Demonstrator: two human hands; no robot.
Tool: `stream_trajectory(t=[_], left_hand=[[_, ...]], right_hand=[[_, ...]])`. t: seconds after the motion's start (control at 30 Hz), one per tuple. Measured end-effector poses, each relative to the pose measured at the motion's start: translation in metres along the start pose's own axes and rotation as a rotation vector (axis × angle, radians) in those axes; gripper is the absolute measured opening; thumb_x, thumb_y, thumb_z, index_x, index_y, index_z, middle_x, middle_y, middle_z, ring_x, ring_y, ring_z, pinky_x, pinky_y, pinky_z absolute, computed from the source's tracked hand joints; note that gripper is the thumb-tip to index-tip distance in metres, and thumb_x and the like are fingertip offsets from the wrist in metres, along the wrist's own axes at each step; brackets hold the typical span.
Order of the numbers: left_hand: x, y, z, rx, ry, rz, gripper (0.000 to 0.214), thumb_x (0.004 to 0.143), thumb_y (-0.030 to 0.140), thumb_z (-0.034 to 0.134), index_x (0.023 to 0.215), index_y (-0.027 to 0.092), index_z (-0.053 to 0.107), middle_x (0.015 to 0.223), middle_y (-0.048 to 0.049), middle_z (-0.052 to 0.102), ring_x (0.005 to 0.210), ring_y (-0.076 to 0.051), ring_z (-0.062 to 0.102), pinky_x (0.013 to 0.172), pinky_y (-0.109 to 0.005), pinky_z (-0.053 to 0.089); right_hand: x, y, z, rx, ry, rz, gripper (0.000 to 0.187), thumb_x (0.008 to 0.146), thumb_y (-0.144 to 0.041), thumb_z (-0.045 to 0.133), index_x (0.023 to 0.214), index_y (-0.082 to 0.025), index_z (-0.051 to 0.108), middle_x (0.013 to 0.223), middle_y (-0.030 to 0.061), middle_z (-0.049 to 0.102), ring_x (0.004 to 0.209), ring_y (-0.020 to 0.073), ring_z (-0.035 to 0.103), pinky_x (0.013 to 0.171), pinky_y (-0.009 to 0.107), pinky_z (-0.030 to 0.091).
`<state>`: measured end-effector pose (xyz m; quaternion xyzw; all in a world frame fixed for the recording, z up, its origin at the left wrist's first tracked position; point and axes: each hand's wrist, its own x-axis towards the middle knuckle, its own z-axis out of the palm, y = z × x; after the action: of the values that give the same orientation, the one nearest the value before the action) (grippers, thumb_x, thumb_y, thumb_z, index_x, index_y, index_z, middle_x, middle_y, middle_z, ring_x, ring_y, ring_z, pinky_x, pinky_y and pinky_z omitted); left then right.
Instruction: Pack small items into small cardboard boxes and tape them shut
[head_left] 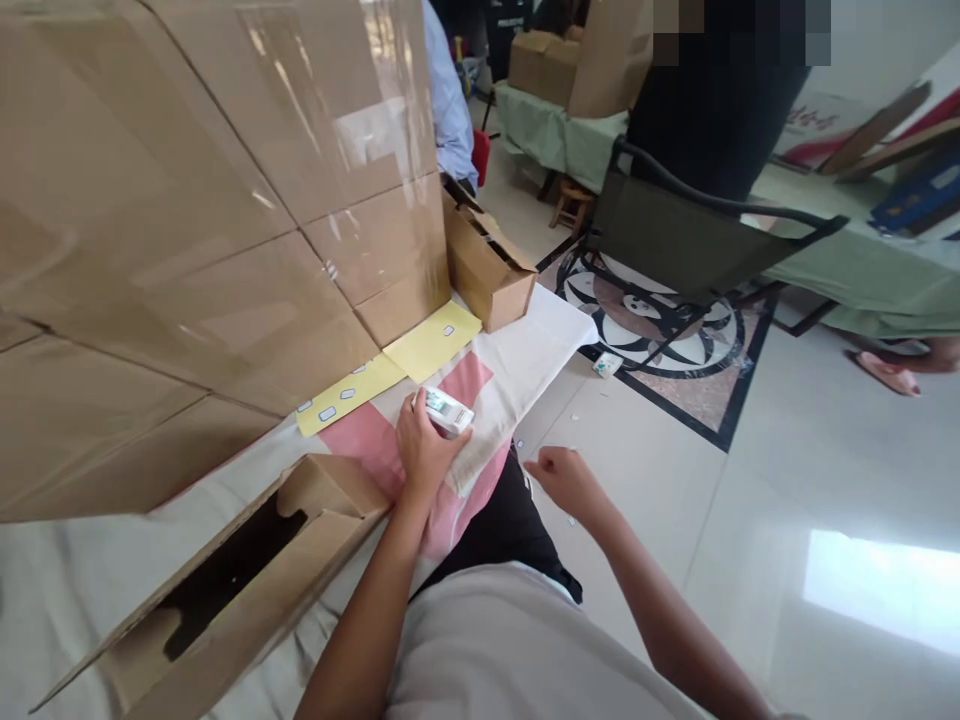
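Observation:
My left hand (424,445) grips a small white box (450,413) with green print, holding it just above the table edge. Out over the floor, to the right of my knee, my right hand (566,480) is closed, its fingers curled in. Whether anything is pinched there I cannot make out. Beyond the left hand lie yellow sheets (431,345) bearing several small white stickers with dark outlines. An opened long cardboard box (300,570) rests close by on the left, its inside dark.
Taped cardboard cartons (217,200) are stacked high at the left. Another narrow cardboard box (491,270) stands at the table's far corner. A small white box (607,365) and scraps lie on the floor. Beyond are a folding chair (675,230), a seated person's sleeve (450,100) and someone in black.

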<state>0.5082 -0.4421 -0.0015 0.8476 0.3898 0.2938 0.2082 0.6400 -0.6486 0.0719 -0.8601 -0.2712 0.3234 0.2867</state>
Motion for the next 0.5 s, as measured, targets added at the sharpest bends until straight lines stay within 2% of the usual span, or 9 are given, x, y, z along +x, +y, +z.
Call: stream_trajectory(t=[0.1,0.23,0.33,0.5], left_hand=[[-0.001,0.001,0.000,0.014,0.005,0.017,0.107,0.068,0.049,0.084,0.155,0.015,0.031,0.150,-0.0249,0.045,0.139,-0.042,0.046,0.113,-0.053,0.040],[-0.004,0.000,0.000,0.067,-0.016,0.032,0.094,0.072,0.051,0.081,0.152,0.020,0.042,0.155,-0.0233,0.040,0.138,-0.043,0.047,0.111,-0.053,0.041],[-0.005,0.000,-0.001,0.087,-0.012,0.029,0.092,0.073,0.052,0.081,0.151,0.021,0.043,0.154,-0.0230,0.041,0.136,-0.042,0.049,0.108,-0.052,0.043],[-0.005,0.004,-0.001,0.103,-0.012,0.008,0.094,0.072,0.052,0.081,0.152,0.022,0.041,0.153,-0.0219,0.043,0.132,-0.043,0.052,0.105,-0.053,0.045]], right_hand=[[-0.003,0.001,0.016,0.081,-0.043,-0.027,0.040,0.082,-0.037,0.060,0.057,-0.022,0.033,0.055,-0.0045,0.036,0.058,0.0119,0.033,0.058,0.029,0.024],[0.009,0.009,0.027,0.198,-0.137,-0.032,0.041,0.079,-0.042,0.060,0.057,-0.022,0.032,0.055,-0.0060,0.034,0.056,0.0102,0.033,0.056,0.028,0.025],[0.010,0.019,0.021,0.259,-0.169,-0.030,0.044,0.080,-0.048,0.060,0.059,-0.023,0.030,0.055,-0.0070,0.031,0.054,0.0093,0.030,0.054,0.027,0.022],[0.006,0.026,0.005,0.348,-0.138,-0.075,0.051,0.082,-0.057,0.061,0.063,-0.023,0.028,0.059,-0.0076,0.026,0.055,0.0091,0.025,0.054,0.027,0.018]])
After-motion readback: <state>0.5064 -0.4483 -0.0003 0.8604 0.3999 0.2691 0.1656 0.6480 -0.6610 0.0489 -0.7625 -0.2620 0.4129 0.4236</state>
